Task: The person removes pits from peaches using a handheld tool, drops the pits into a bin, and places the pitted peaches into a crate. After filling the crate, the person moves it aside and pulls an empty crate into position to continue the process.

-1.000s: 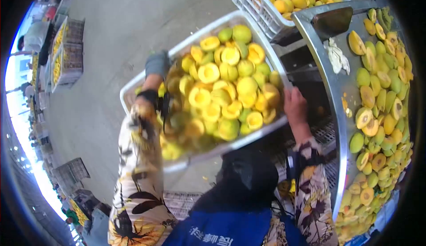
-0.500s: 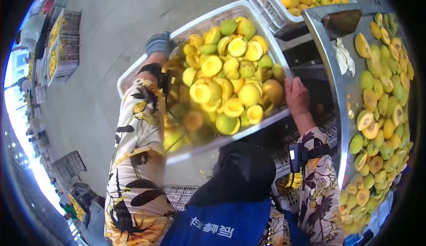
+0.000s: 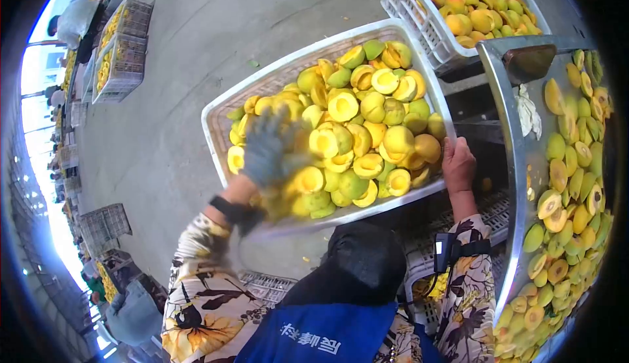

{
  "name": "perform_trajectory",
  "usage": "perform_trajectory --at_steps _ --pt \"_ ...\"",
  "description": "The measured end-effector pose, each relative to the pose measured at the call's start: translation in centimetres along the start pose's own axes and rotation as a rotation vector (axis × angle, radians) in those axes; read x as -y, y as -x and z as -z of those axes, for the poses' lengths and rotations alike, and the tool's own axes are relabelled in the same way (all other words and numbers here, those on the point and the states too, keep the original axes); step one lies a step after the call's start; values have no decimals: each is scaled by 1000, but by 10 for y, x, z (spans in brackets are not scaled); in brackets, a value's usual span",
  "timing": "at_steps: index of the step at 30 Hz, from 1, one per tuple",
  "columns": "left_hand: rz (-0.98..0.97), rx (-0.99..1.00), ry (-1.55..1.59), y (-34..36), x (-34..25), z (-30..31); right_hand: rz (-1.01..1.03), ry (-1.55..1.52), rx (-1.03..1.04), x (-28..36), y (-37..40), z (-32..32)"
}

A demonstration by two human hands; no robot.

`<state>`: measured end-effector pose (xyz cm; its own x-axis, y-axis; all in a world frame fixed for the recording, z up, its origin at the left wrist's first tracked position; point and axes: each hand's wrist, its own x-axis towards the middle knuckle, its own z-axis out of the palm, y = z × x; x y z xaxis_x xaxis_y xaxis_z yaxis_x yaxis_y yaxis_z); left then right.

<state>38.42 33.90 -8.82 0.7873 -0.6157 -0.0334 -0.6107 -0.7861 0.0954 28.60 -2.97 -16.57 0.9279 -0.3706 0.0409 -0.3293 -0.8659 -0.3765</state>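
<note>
Left hand (image 3: 268,147) is off the crate (image 3: 223,120) rim and now on the fruit halves (image 3: 367,133)

Gloved left grip is blurred mid-sweep over the pile, fingers spread, holding nothing; bare right hand (image 3: 458,163) grip is closed on the crate's near right rim, as half a second ago. The crate is tilted at chest height, so its load likely hangs on that one grip plus whatever props it below, which is hidden. Its right corner sits near the raised edge of the steel surface (image 3: 517,140), with the second crate (image 3: 419,16) just beyond. The only open room is the floor (image 3: 196,35) to the left
</note>
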Motion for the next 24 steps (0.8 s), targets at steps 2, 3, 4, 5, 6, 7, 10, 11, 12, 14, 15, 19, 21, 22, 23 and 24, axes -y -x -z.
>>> perform_trajectory --at_steps 2,3,4,5,6,7,10,11,12,14,15,19,21,22,23,24 --pt "19 140 -169 25 -16 -20 22 55 -23 -6 2 -7" --pt "32 187 -219 23 -15 -20 29 83 -41 -6 0 -9" --pt "58 209 -169 16 -10 -23 34 97 -50 -6 -2 -9" --pt "86 243 -113 9 -6 -28 38 112 -46 -8 1 -8" --pt "113 273 -61 0 -1 -30 42 125 -47 -8 2 -7" --pt "70 339 -169 -13 -3 -9 54 127 -57 -7 1 -7" --pt "280 -2 -132 -46 50 -51 70 138 -75 -5 4 -7" --pt "335 97 -65 -68 67 -62 69 150 -77 -5 4 -8" --pt "338 209 -59 -83 71 -60 68 170 -85 -7 2 -6" --pt "338 462 -37 -96 64 -46 96 115 -102 -5 0 -2" --pt "383 439 129 -87 55 -22 103 83 -111 -4 2 0" --pt "170 -69 176 -20 23 -9 114 137 -139 -8 0 -6" --pt "91 -44 -68 3 5 -14 109 151 -142 -7 2 -6" --pt "95 -5 -138 10 5 -19 106 154 -129 -7 3 -8" --pt "184 75 -103 7 21 -35 98 159 -126 -8 2 -10" --pt "266 155 -65 -2 32 -45 85 166 -123 -10 2 -9"
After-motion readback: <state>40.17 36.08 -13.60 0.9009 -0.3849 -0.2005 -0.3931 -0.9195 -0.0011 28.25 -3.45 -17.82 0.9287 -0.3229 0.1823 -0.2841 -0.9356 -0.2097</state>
